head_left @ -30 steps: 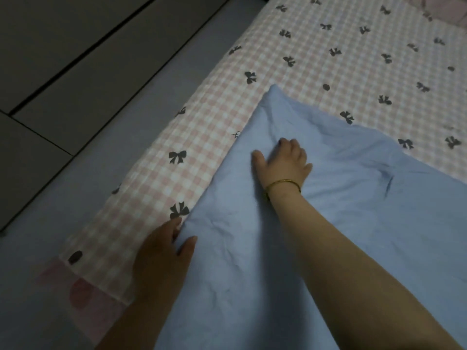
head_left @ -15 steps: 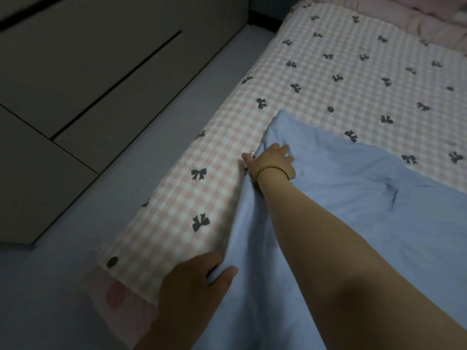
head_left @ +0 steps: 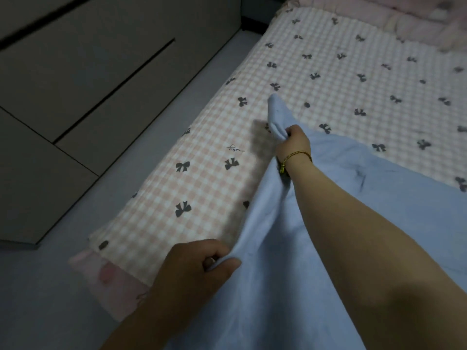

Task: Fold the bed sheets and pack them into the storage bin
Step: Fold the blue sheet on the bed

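My left hand (head_left: 199,267) pinches the near edge of the light blue bed sheet (head_left: 394,210); my right hand (head_left: 295,142) grips its far corner, bunched and raised above the pink-and-white checked bed cover with black bows (head_left: 328,79). A strip of bare cover lies left of the sheet's edge, then pale grey floor (head_left: 141,152) and flat grey cabinet fronts (head_left: 75,79).

Setting: home bedroom, dim light.
Bed (head_left: 113,279): mattress dressed in a pink checked cover (head_left: 328,79) printed with black bows. Pink frilled bedding (head_left: 417,18) is bunched at its far end, and a blue sheet (head_left: 379,223) lies loose on top.
Cupboard (head_left: 88,72): flat grey fronts with dark seams, standing alongside.
Floor (head_left: 38,286): pale and plain, a narrow aisle between bed and cupboard.
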`<act>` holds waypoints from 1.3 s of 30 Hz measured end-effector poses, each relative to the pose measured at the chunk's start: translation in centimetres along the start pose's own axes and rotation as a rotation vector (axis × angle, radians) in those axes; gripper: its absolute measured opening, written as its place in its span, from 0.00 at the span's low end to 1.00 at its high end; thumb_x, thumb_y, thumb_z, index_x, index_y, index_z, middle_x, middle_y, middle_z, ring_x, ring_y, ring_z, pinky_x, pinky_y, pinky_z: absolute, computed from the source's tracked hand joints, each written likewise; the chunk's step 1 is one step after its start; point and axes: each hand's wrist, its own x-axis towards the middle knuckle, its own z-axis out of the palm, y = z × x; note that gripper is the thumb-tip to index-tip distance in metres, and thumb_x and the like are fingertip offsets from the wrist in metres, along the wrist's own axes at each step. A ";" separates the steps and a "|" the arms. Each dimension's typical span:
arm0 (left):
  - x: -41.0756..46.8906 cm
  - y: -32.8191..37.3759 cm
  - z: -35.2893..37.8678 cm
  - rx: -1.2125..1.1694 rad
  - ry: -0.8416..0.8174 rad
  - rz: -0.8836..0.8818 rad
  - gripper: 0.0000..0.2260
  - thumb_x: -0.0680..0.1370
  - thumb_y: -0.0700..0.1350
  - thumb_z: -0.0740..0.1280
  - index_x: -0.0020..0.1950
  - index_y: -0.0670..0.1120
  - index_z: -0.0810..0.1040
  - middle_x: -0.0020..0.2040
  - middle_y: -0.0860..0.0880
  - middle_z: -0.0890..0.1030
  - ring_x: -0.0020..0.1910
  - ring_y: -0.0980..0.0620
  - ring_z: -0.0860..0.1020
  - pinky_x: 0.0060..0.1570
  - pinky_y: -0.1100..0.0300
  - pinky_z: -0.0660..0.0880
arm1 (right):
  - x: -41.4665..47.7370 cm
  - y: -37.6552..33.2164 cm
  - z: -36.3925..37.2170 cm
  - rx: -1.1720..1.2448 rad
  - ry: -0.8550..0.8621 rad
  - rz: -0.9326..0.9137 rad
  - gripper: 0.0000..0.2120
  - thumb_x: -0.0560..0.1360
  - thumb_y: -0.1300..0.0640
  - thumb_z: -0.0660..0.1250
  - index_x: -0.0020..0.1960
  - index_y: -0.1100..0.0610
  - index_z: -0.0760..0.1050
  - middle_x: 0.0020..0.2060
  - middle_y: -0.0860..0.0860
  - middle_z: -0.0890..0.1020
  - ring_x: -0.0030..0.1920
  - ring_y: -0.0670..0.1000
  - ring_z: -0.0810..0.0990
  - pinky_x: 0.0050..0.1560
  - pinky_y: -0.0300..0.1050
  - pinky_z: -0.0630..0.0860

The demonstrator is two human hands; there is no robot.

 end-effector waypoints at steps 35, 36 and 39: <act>-10.2 5.5 25.9 0.507 -0.123 -0.245 0.32 0.78 0.51 0.63 0.76 0.49 0.49 0.75 0.42 0.57 0.69 0.43 0.63 0.64 0.54 0.62 | -24.6 34.3 -19.9 0.322 0.043 0.517 0.14 0.75 0.62 0.64 0.59 0.67 0.71 0.56 0.62 0.77 0.49 0.54 0.74 0.46 0.39 0.66; -10.1 5.6 25.6 0.451 -0.144 -0.254 0.32 0.77 0.49 0.64 0.76 0.50 0.49 0.73 0.42 0.61 0.67 0.42 0.67 0.60 0.54 0.65 | -25.2 34.3 -19.8 0.340 0.075 0.525 0.13 0.75 0.62 0.64 0.58 0.68 0.71 0.55 0.62 0.78 0.47 0.52 0.73 0.45 0.39 0.66; -9.9 5.6 24.5 0.351 -0.167 -0.313 0.36 0.75 0.47 0.67 0.76 0.52 0.49 0.66 0.39 0.72 0.59 0.39 0.74 0.50 0.55 0.69 | -27.5 35.0 -19.7 0.361 0.068 0.562 0.12 0.75 0.60 0.65 0.55 0.66 0.72 0.46 0.57 0.79 0.40 0.50 0.72 0.36 0.32 0.67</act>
